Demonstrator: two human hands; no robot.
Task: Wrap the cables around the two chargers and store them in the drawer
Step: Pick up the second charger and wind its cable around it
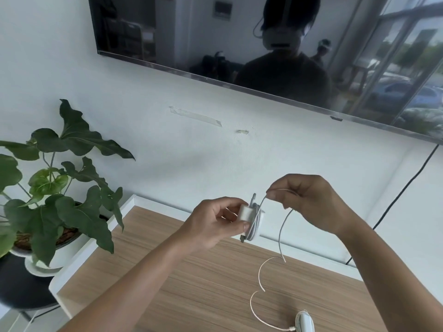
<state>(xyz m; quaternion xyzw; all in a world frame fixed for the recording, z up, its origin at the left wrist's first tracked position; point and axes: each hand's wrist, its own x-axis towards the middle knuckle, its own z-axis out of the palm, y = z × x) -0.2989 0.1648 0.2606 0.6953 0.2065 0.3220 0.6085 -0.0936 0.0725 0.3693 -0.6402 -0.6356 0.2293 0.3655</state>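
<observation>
My left hand (217, 224) grips a white square charger (251, 220) held up above the wooden cabinet top (191, 283). Several turns of its thin white cable lie wound around the charger's body. My right hand (309, 202) pinches that cable (282, 232) just right of the charger, and the loose end hangs down in a curve. A second white charger (304, 322) with cable wrapped around it lies on the wood at the bottom edge, and a loose white cable (260, 279) curls toward it. No drawer is in view.
A potted green plant (55, 188) in a white pot stands on a dark stool at the left. A wall-mounted TV (239, 32) hangs above. A black cord (407, 185) runs down the wall at the right.
</observation>
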